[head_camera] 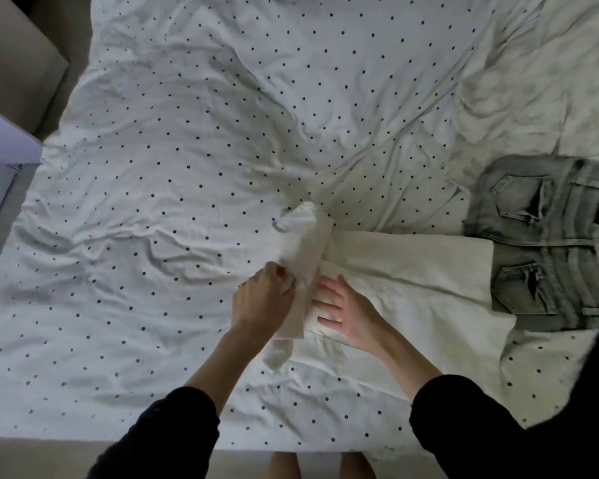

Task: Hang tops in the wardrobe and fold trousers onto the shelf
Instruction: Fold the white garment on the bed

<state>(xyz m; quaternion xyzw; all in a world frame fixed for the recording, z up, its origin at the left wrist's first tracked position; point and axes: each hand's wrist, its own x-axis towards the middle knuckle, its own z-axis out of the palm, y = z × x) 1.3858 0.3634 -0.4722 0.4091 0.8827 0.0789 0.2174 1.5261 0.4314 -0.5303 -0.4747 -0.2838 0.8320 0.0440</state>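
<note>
Head camera looks steeply down, close over the bed.

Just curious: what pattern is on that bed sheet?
White with small dark polka dots, on the bed sheet, clear in the head view.

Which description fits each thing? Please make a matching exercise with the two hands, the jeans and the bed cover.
Things:
1. left hand
2. right hand
3. grey jeans
4. bed cover

Descriptions:
A. white with small dark dots
B. lies flat on the cream trousers
C. grips a raised end of the cream cloth
D. lies at the right, partly under the cream trousers

Pairs: 1-C, 2-B, 3-D, 4-A
</note>
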